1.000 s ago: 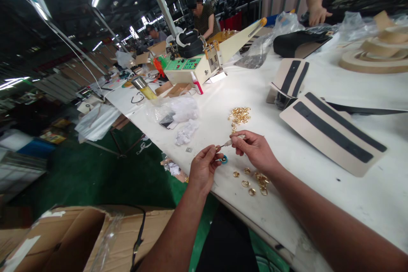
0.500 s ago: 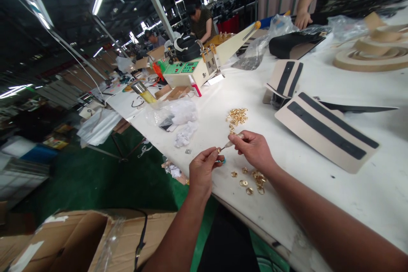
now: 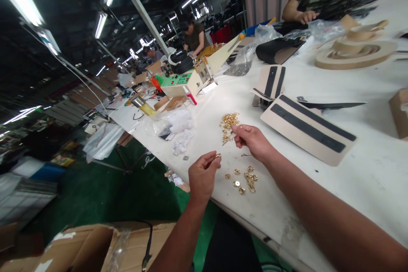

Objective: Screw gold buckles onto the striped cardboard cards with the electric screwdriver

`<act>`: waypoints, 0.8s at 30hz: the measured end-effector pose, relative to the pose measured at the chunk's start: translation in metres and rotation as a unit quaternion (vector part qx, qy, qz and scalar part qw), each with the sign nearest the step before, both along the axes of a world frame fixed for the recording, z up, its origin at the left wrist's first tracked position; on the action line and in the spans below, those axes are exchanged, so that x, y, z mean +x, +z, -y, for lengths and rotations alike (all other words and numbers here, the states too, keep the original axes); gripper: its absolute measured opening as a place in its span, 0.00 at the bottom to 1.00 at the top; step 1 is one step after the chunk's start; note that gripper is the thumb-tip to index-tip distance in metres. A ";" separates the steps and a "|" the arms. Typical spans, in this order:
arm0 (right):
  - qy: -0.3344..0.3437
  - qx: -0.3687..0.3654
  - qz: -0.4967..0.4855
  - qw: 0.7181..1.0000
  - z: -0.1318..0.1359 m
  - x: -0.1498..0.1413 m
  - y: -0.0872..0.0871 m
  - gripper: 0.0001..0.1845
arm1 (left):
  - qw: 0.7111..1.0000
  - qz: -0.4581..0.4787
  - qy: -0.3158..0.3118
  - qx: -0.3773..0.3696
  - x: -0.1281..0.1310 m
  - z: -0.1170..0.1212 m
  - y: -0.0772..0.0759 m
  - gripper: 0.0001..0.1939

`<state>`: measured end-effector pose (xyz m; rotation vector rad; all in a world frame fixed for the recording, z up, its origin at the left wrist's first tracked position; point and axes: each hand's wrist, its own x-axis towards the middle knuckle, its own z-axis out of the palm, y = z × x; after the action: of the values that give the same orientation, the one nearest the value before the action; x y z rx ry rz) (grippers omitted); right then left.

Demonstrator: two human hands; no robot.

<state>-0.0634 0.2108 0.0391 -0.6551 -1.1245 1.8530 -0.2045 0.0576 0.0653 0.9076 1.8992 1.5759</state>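
Note:
My left hand [image 3: 202, 174] is closed, pinching a small gold metal fitting [image 3: 218, 155] between thumb and fingertips above the table edge. My right hand [image 3: 250, 139] is closed around a small hand tool with a pale handle [image 3: 235, 134]; its thin tip points down and left, apart from the fitting. Just behind the right hand lies a pile of small gold fittings [image 3: 230, 120]. Closer to me, several gold rings and round pieces [image 3: 251, 179] are scattered on the white table [image 3: 280, 195].
Beige panels with black strips [image 3: 307, 129] lie to the right, near a tan coiled strip [image 3: 353, 57]. Crumpled plastic [image 3: 181, 121], a red-and-white bottle [image 3: 190, 95] and a machine with a green panel [image 3: 181, 83] stand left. A co-worker's hand [image 3: 307, 17] rests across the table.
The tool's tip has come away from the fitting in my left hand. My right hand has moved back toward the gold pile, and the head view has shifted slightly.

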 end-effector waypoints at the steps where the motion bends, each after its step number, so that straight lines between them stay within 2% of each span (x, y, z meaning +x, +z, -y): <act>1: -0.029 -0.006 -0.001 1.000 -0.005 0.002 -0.002 0.26 | 0.999 -0.032 -0.013 -0.014 0.004 0.000 -0.002 0.16; 3: -0.078 -0.021 -0.013 0.997 -0.016 0.008 -0.007 0.26 | 0.990 -0.114 -0.060 -0.049 0.012 0.000 -0.004 0.13; 6: -0.125 -0.060 -0.043 0.989 -0.028 0.016 -0.011 0.26 | 0.953 -0.239 -0.157 -0.097 0.021 -0.002 -0.004 0.11; 9: -0.139 -0.087 -0.059 0.985 -0.032 0.020 -0.012 0.26 | 0.889 -0.364 -0.232 -0.150 0.023 -0.012 -0.001 0.09; 12: -0.136 -0.095 -0.061 0.984 -0.033 0.018 -0.013 0.26 | 0.827 -0.466 -0.256 -0.185 0.016 -0.035 0.002 0.09; 16: -0.133 -0.098 -0.056 0.985 -0.032 0.016 -0.014 0.26 | 0.784 -0.529 -0.258 -0.197 0.000 -0.079 0.003 0.12; 20: -0.138 -0.097 -0.053 0.984 -0.034 0.016 -0.014 0.26 | 0.741 -0.564 -0.285 -0.226 -0.013 -0.115 -0.001 0.10; 24: -0.125 -0.099 -0.045 0.986 -0.035 0.014 -0.016 0.25 | 0.735 -0.561 -0.299 -0.237 -0.021 -0.133 -0.005 0.13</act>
<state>-0.0493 0.2455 0.0232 -0.7795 -0.7683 1.7697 -0.2250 0.1904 0.0605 2.1958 2.1135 -0.0078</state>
